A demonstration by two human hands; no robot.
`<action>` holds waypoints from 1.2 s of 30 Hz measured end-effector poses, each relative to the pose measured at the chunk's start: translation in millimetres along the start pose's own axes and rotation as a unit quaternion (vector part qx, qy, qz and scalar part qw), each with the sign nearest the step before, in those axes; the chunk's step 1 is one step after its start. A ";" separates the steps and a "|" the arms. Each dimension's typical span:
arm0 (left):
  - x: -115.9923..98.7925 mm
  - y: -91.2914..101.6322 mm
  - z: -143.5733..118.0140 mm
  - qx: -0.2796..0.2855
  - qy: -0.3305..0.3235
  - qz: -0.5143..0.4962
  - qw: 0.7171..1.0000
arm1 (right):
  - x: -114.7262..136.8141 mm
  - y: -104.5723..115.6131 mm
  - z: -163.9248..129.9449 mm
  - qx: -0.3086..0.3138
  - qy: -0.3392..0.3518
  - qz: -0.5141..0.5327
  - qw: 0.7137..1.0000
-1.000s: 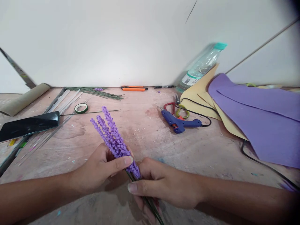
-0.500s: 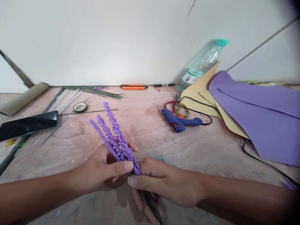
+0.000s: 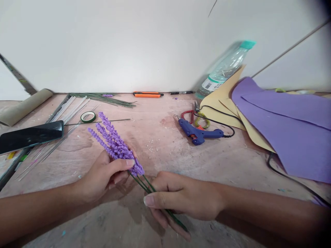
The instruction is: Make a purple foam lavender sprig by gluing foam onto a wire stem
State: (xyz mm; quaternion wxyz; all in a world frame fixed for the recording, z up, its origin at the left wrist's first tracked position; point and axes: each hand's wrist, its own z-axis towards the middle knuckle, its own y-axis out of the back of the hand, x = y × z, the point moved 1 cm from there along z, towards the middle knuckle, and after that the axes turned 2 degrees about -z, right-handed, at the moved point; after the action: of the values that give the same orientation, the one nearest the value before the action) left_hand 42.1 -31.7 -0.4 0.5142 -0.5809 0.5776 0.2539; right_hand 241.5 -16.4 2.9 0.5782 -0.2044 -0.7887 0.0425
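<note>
Wooden table (image 3: 165, 151), lavender sprigs (image 3: 113, 143) between left fingers (image 3: 124, 164), stems (image 3: 144, 184) under right fingers (image 3: 160, 199)

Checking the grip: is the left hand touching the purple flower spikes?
Touching: the head view shows the left hand wrapped around the purple flower spikes.

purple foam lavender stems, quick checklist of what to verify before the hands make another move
1. Left hand pinches the purple foam lavender flower spikes near their base: ok.
2. Right hand grips the thin green wire stems below the blooms: ok.
3. All three spikes lie together, pointing up and left: ok.
4. Stem ends even inside the right hand: cannot tell, the fingers hide them.
5. Blue hot glue gun lies apart from both hands on the worn wooden table: ok.
6. Green floral tape roll lies on the table beyond the spikes: ok.
</note>
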 end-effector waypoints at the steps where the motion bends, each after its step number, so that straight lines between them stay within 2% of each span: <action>1: -0.7 0.1 -0.2 0.009 -0.001 -0.009 1.000 | 0.1 0.3 -0.3 0.000 -0.002 -0.001 1.000; 4: 0.1 2.0 -1.8 0.041 -0.027 -0.043 0.998 | 0.7 0.4 -0.5 0.008 0.005 0.007 1.000; 6: 2.3 3.1 -3.0 0.082 -0.035 -0.050 0.995 | 0.3 0.4 -0.1 0.002 0.013 0.013 1.000; 8: 4.6 2.9 -3.5 0.131 -0.013 -0.038 0.991 | -0.8 0.6 0.4 -0.004 0.018 0.015 1.000; 10: 6.6 1.9 -2.9 0.152 0.013 -0.013 0.988 | -2.1 0.8 0.7 -0.007 0.019 0.006 1.000; 18: 14.8 0.7 0.2 0.167 0.017 -0.004 0.986 | 3.7 -1.8 -1.7 -0.018 -0.007 -0.033 0.999; 23: 14.2 -1.0 0.4 0.142 0.017 -0.008 0.990 | 5.3 -1.0 -1.5 -0.011 -0.008 -0.070 0.997; 26: 15.6 -1.7 -0.4 0.158 0.017 0.005 0.987 | 4.7 -1.0 -1.4 -0.003 -0.018 -0.087 0.996; 30: 18.4 0.5 -2.0 0.155 0.017 0.004 0.988 | 3.1 -1.0 -1.7 -0.003 -0.012 -0.078 0.997; 36: 18.5 1.8 -0.6 0.178 0.011 0.061 0.982 | -0.4 -0.2 -1.1 -0.007 -0.018 -0.077 0.997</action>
State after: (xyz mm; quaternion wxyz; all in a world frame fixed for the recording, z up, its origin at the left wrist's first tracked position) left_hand 44.0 -39.5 -17.2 0.5866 -0.4469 0.6532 0.1717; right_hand 242.6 -16.9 3.0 0.5637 -0.1467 -0.8128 -0.0038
